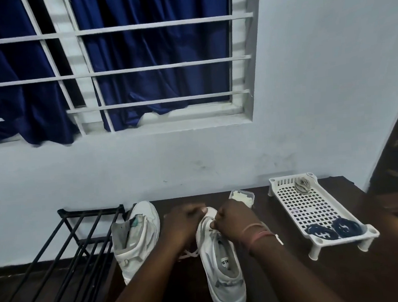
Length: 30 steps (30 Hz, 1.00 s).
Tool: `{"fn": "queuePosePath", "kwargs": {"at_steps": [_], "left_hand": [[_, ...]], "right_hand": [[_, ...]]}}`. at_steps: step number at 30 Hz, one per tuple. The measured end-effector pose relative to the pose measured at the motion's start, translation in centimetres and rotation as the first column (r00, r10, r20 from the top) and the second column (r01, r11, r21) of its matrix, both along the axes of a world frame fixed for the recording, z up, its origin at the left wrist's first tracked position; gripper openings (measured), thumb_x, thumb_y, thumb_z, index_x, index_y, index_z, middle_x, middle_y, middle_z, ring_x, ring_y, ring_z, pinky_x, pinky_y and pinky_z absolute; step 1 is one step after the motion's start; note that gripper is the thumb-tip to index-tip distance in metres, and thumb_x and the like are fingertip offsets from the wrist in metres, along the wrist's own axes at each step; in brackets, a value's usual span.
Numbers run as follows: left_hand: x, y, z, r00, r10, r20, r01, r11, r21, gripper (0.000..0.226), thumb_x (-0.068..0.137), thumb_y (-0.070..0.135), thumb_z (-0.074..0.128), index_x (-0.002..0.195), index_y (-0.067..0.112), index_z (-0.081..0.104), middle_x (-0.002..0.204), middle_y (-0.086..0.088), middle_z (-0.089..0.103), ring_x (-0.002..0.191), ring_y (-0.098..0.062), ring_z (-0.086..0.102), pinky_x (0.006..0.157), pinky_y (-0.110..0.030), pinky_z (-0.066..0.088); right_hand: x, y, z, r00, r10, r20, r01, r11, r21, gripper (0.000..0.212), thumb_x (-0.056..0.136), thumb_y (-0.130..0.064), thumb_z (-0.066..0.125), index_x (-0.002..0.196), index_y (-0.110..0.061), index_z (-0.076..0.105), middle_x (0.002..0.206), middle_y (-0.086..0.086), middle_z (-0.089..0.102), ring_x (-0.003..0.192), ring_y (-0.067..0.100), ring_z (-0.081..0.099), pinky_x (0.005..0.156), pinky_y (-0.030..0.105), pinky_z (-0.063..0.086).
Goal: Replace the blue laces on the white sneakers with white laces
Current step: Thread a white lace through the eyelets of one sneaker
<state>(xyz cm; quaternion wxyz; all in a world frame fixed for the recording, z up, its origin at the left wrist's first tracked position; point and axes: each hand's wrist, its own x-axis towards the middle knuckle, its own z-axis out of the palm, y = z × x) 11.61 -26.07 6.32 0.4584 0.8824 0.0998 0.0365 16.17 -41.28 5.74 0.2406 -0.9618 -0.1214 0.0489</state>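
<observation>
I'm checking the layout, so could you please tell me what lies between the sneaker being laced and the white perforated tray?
In the head view, only bare dark tabletop lies between the sneaker and the tray, crossed by the right forearm.

White sneakers [222, 263] (grey-smudged), navy laces [334, 228], white perforated tray [288, 185], black rack [80, 234], navy curtains [139, 67]

Both hands [211, 223] pinch white lace [189, 254] over sneaker [222, 265].

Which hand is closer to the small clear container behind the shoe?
Right. The right hand sits just in front of the clear container; the left hand is farther left.
</observation>
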Motion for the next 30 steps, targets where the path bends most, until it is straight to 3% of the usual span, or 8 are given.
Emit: {"fn": "queuePosePath", "kwargs": {"at_steps": [3,7,9,11,16,23,26,30], "left_hand": [[-0.5,-0.3,-0.2,0.977,-0.195,0.084,0.184,0.975,0.122,0.006,0.083,0.037,0.075,0.086,0.037,0.081,0.07,0.01,0.073,0.057,0.005,0.059,0.067,-0.029,0.049],[-0.1,-0.2,-0.6,0.991,-0.136,-0.007,0.133,0.96,0.248,0.02,0.078,0.026,0.077,0.059,0.029,0.073,0.05,0.008,0.059,0.048,-0.005,0.054,0.054,-0.024,0.039],[-0.1,-0.5,-0.3,0.994,-0.043,-0.103,0.057,0.989,0.138,0.019,0.082,0.017,0.066,0.066,0.016,0.075,0.057,0.006,0.068,0.051,-0.011,0.063,0.054,-0.023,0.045],[-0.5,-0.7,0.1,0.963,0.045,-0.267,-0.112,0.964,-0.24,0.021,0.089,0.007,0.06,0.071,0.007,0.071,0.064,-0.001,0.07,0.05,-0.015,0.064,0.054,-0.025,0.045],[-1.1,-0.8,-0.3,0.818,-0.187,-0.544,-0.407,0.48,-0.777,0.033,0.088,0.009,0.053,0.062,0.007,0.073,0.065,-0.004,0.064,0.052,-0.017,0.065,0.063,-0.027,0.05],[-0.6,-3.6,-0.1,0.857,-0.206,-0.472,-0.457,0.119,-0.881,0.038,0.099,0.002,0.046,0.071,-0.008,0.07,0.064,-0.017,0.071,0.049,-0.027,0.07,0.045,-0.042,0.057],[-0.4,-4.0,-0.1,0.867,-0.151,-0.476,-0.479,0.015,-0.878,0.029,0.101,0.004,0.046,0.081,-0.004,0.066,0.062,-0.017,0.07,0.046,-0.026,0.068,0.046,-0.038,0.057],[0.0,-3.3,-0.7,0.846,-0.108,-0.523,-0.532,-0.086,-0.843,0.03,0.1,0.0,0.038,0.081,-0.005,0.062,0.06,-0.015,0.064,0.064,-0.024,0.063,0.053,-0.032,0.057]], "right_hand": [[0.0,0.1,0.2,0.974,0.138,0.178,-0.117,0.985,-0.126,0.016,0.085,-0.024,0.06,0.072,-0.016,0.065,0.085,0.005,0.064,0.079,0.024,0.064,0.062,0.026,0.039],[-0.1,0.2,-0.5,0.949,0.235,0.21,-0.211,0.969,-0.129,0.009,0.085,-0.022,0.063,0.08,-0.019,0.07,0.095,0.004,0.061,0.085,0.024,0.064,0.067,0.028,0.043],[-0.4,0.2,0.0,0.965,0.188,0.183,-0.187,0.982,-0.025,0.005,0.082,-0.016,0.065,0.077,-0.019,0.066,0.089,-0.001,0.066,0.082,0.019,0.065,0.068,0.027,0.044],[-1.0,0.2,0.6,0.991,0.052,0.124,-0.065,0.993,0.102,0.014,0.079,-0.018,0.07,0.081,-0.018,0.056,0.082,-0.003,0.064,0.077,0.016,0.06,0.066,0.026,0.039],[-4.1,1.4,0.8,0.976,-0.112,-0.187,0.179,0.901,0.395,0.041,0.08,-0.052,0.067,0.091,-0.013,0.057,0.084,0.003,0.069,0.079,0.019,0.066,0.072,0.029,0.052],[-4.7,1.6,0.8,0.944,-0.136,-0.3,0.253,0.883,0.396,0.043,0.083,-0.025,0.071,0.117,-0.005,0.054,0.106,0.008,0.065,0.099,0.021,0.064,0.081,0.025,0.046],[-4.7,0.9,1.0,0.951,-0.104,-0.291,0.192,0.936,0.293,0.016,0.092,-0.028,0.06,0.1,-0.015,0.065,0.106,0.01,0.069,0.105,0.025,0.066,0.081,0.026,0.048],[-4.2,-0.3,1.5,0.957,-0.09,-0.275,0.133,0.981,0.141,0.03,0.094,-0.032,0.054,0.091,-0.005,0.066,0.09,0.015,0.07,0.083,0.027,0.065,0.067,0.026,0.043]]}}
